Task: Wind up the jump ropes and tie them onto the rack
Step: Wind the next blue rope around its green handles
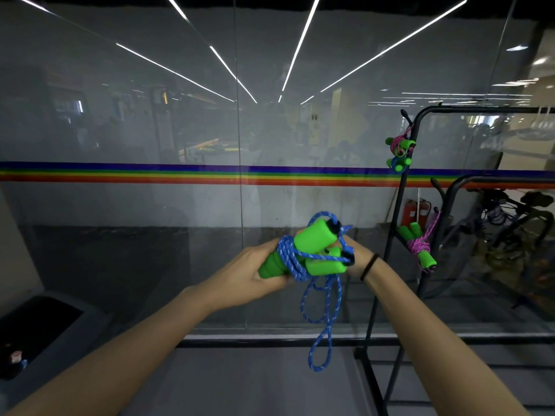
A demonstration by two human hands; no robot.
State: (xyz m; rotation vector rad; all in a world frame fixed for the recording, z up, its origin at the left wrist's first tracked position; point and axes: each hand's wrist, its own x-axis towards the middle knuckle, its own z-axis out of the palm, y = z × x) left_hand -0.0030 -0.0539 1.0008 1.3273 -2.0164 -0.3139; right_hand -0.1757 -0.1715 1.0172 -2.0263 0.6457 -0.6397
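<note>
At the lower left stands a grey box with a black top [39,325]. Behind everything runs a frosted glass wall [120,115] carrying a horizontal rainbow-coloured stripe [150,173].

Near the middle, the left hand [255,274] grips the lower ends of two bright green foam handles [315,238], with its fingers curled round them. The handles are held side by side, slanting up to the right, and end in black caps. A blue braided jump rope [292,261] is wound in several turns round the handles just beside the left hand. A long doubled loop of it [322,328] hangs down freely between the two forearms. The whole bundle is held in the air in front of the glass, left of the rack and apart from it.

The right hand [359,259] sits behind the capped ends, partly hidden by them. Its fingers appear curled and pinching the blue cord there. A thin black band [369,267] circles that wrist.

To the right stands a black metal tube rack [480,109]. High on its left upright hang two bundles, a pink rope with green handles [401,145] and just below it a blue rope with green handles [398,164]. Lower down hangs a third wound bundle, pink with green handles [419,247]. Behind the glass are a red fire extinguisher [414,210] and, at far right, a dark bicycle [516,211].
</note>
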